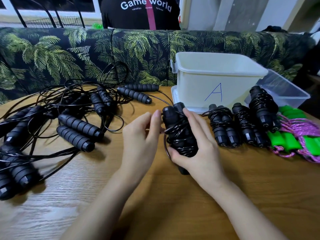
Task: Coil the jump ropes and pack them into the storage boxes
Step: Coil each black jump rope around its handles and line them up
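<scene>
Two hands wind a black jump rope over a wooden counter [173, 205].
The right hand [195, 149] grips the rope [180, 134] by its paired handles, cord wound round them. The left hand [142, 135] pinches the loose cord beside it. A box [216, 78] marked A stands behind, coiled ropes [223, 125] to the right, tangled ropes [78, 118] to the left.

A light wood-grain desk [155, 205] stands against a sofa [52, 54] upholstered in dark fabric printed with green palm leaves. Behind the sofa stands a person in a black T-shirt [138, 16] with white lettering. Left of that person, behind the sofa, are a black wire rack [52, 21] and a white-framed window [97, 4]; right, a pale wall [277, 13]. A dark cloth [273, 29] lies on the sofa's back.
</scene>
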